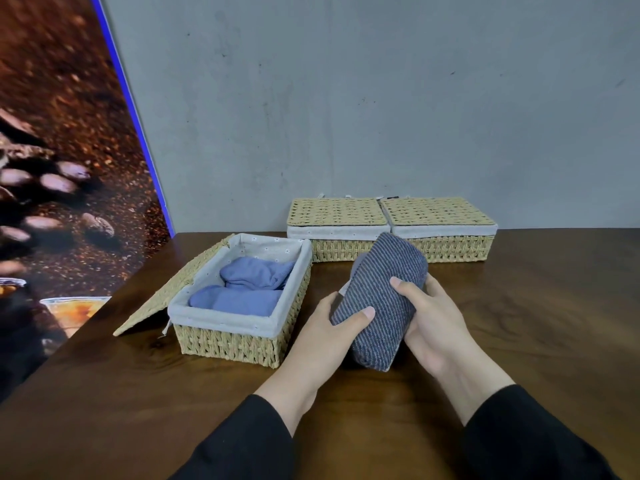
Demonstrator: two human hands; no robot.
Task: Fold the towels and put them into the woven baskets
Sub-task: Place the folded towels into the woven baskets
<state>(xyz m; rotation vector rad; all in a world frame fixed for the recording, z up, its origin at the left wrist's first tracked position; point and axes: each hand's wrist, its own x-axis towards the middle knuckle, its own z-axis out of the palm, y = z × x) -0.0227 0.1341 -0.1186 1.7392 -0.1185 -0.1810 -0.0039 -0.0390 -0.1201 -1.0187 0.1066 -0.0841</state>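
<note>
Both hands, left (334, 323) and right (427, 315), grip the folded striped towel (381, 299), fingers curled round it. Best kept compact going into the open basket (235, 337), beside the blue towels (242, 289).

Open basket (239, 336) sitting on the worktop (519, 306) at nine o'clock of the rolled towel (379, 299), two folded towels (246, 289) lying inside it. Two lidded baskets (337, 230) (440, 230) standing side by side at twelve o'clock, against the wall (346, 98). Both hands (332, 327) (433, 317) flanking the rolled towel.
</note>
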